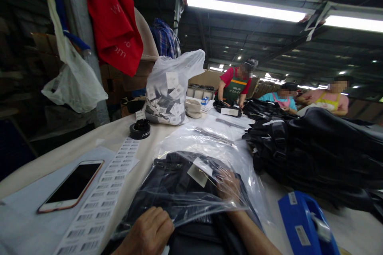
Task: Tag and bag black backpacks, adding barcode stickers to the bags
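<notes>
A dark folded garment (173,183) with a white tag (199,173) lies partly inside a clear plastic bag (209,155) on the table in front of me. My right hand (229,187) is pushed inside the bag, fingers spread flat on the garment. At the bag's near edge my left hand (148,231) is closed, gripping the bag's opening against the garment.
A phone (72,186) and a sheet of barcode stickers (101,195) lie at left. A tape roll (140,129) and a bag of tags (170,91) stand beyond. Dark garments (314,147) pile at right, a blue tape dispenser (305,223) near right. Three people work at the far end.
</notes>
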The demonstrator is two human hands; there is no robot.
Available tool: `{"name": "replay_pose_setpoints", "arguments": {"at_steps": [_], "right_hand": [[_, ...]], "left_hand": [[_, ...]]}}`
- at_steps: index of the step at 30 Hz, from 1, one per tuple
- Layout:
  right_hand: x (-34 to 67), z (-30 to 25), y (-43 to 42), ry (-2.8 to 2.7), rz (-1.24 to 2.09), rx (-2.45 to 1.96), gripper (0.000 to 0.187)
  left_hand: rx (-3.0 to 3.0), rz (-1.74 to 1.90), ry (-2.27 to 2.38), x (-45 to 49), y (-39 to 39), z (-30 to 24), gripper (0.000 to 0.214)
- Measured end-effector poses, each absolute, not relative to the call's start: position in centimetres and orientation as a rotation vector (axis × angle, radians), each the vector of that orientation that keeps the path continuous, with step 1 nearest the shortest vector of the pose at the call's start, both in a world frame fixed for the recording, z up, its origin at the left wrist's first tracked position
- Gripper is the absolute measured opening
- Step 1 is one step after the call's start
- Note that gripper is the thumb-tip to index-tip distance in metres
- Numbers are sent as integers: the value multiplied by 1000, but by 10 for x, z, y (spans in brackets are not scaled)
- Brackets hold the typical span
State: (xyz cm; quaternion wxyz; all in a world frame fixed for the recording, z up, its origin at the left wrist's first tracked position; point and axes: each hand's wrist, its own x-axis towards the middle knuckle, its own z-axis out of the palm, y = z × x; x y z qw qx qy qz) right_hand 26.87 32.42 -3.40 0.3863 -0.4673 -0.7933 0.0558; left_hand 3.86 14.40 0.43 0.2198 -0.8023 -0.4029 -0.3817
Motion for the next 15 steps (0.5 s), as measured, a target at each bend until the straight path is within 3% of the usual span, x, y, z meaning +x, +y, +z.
{"name": "replay_pose_setpoints", "arguments": {"at_steps": [15], "right_hand": [[249, -7, 311, -2087, 201, -930, 30]], "left_hand": [[-2167, -1054, -1119, 38, 143, 6, 27]]}}
